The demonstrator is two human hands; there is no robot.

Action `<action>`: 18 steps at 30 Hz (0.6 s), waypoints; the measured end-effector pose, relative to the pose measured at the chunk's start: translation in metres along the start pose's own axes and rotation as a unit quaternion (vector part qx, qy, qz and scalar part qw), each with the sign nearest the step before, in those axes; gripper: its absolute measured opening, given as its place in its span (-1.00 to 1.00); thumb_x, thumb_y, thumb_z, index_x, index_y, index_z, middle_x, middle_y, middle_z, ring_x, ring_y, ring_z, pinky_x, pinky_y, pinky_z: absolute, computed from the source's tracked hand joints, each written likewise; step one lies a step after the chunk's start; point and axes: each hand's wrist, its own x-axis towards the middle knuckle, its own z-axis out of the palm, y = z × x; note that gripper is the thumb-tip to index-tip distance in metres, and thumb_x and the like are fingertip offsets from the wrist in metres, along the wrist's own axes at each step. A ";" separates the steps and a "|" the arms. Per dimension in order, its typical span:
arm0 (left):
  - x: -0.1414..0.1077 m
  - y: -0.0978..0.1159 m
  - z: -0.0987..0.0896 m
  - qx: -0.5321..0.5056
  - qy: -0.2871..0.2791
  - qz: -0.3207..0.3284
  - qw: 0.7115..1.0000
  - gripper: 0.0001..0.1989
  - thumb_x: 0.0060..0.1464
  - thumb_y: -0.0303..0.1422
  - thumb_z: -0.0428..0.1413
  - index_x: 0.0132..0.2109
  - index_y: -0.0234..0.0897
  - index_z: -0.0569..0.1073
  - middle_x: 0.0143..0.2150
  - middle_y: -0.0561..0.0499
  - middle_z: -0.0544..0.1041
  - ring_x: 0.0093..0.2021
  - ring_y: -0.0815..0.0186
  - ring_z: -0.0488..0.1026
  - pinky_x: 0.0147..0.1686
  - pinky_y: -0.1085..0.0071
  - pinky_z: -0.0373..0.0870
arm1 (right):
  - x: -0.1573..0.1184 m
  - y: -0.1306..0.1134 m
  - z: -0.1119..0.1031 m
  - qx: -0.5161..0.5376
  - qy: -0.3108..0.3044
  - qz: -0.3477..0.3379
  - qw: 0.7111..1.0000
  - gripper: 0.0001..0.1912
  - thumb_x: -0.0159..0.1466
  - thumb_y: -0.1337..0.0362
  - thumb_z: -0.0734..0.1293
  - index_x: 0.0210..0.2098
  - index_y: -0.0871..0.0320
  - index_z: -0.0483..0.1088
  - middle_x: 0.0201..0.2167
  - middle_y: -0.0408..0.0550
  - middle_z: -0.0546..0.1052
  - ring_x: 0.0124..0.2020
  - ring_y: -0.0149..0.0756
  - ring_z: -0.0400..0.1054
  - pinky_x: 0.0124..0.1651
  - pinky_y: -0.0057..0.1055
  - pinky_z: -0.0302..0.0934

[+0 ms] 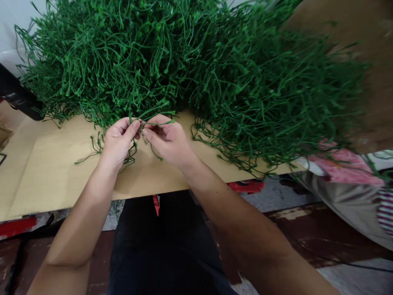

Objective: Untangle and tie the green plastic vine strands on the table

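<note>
A few thin green plastic stems (156,108) with small forked tips are pinched in my left hand (120,137), thumb pressed against the fingers. Close beside it, my right hand (167,137) has its thumb and fingers closed around the lower part of the same stems; the exact grip is partly hidden by the fingers. Some stems hang down below both hands. Just behind them rises a large tangled heap of green plastic stems (123,57), which spreads far to the right.
Yellowish cardboard (58,159) covers the table. A black cylindrical object (20,92) stands at the left edge. A brown board (373,82) leans at the right, with pink cloth (350,164) below it. Another person's clothed leg (331,200) is at the right.
</note>
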 end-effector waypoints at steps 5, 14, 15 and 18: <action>0.000 0.000 0.000 0.011 0.012 0.001 1.000 -0.87 0.01 -0.45 0.16 -0.48 -0.31 0.43 -0.60 0.14 0.41 -0.60 0.55 0.29 -0.55 0.61 0.23 | 0.002 -0.006 -0.004 0.005 -0.028 0.044 0.999 -0.67 0.14 0.05 0.34 -0.41 0.18 0.22 -0.51 -0.19 0.28 -0.50 -0.53 0.19 -0.43 -0.51 0.18; -0.001 0.001 -0.001 0.038 0.024 0.007 0.999 -0.87 -0.02 -0.36 0.20 -0.45 -0.29 0.42 -0.57 0.14 0.41 -0.59 0.54 0.30 -0.54 0.59 0.27 | 0.004 -0.004 -0.007 0.054 -0.102 0.114 0.987 -0.50 0.06 -0.09 0.36 -0.23 0.16 0.23 -0.32 -0.06 0.42 -0.31 -0.41 0.33 -0.31 -0.44 0.25; -0.002 0.002 -0.001 0.039 0.021 0.010 0.999 -0.86 -0.03 -0.36 0.20 -0.46 -0.30 0.42 -0.58 0.14 0.40 -0.60 0.54 0.30 -0.54 0.59 0.28 | 0.004 -0.005 -0.008 0.049 -0.113 0.111 0.986 -0.50 0.06 -0.09 0.35 -0.23 0.16 0.23 -0.33 -0.07 0.41 -0.34 -0.42 0.31 -0.33 -0.44 0.24; -0.002 0.003 0.000 0.045 0.014 0.015 0.999 -0.86 -0.05 -0.35 0.21 -0.46 -0.30 0.42 -0.60 0.15 0.37 -0.61 0.53 0.28 -0.55 0.59 0.27 | 0.005 -0.007 -0.011 0.006 -0.115 0.095 0.989 -0.58 0.09 -0.04 0.35 -0.31 0.17 0.25 -0.41 -0.12 0.36 -0.42 -0.46 0.22 -0.38 -0.45 0.16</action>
